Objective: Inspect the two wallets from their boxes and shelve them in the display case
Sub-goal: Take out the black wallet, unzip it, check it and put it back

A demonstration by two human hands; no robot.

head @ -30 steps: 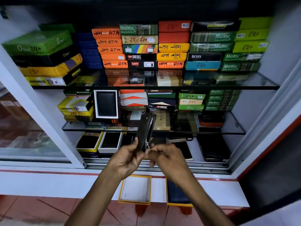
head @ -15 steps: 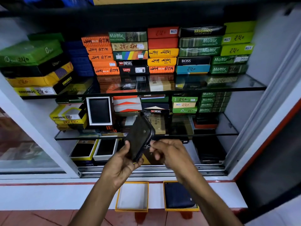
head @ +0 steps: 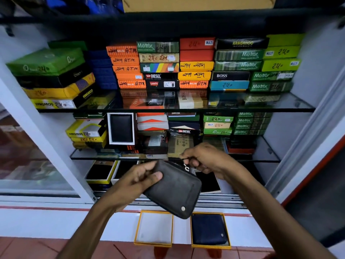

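A dark grey zip wallet (head: 174, 189) with a small metal stud lies tilted flat in front of the display case. My left hand (head: 137, 181) grips its left edge, thumb on top. My right hand (head: 207, 159) pinches the metal zip pull at its far corner. Below, on the white ledge, an empty yellow-rimmed box (head: 154, 228) sits beside a second yellow-rimmed box (head: 228, 230) that holds a dark blue wallet (head: 208, 228).
The display case has two glass shelves (head: 291, 109) stacked with coloured wallet boxes. A black wallet in a white frame box (head: 121, 128) stands on the middle shelf. Open boxes with black wallets (head: 101, 171) sit on the bottom level. Sliding glass door (head: 28, 156) at left.
The wallet went from standing on edge to lying flat and lower, its face turned up. My right hand moved from its underside to the zip pull. The camera tilted upward.
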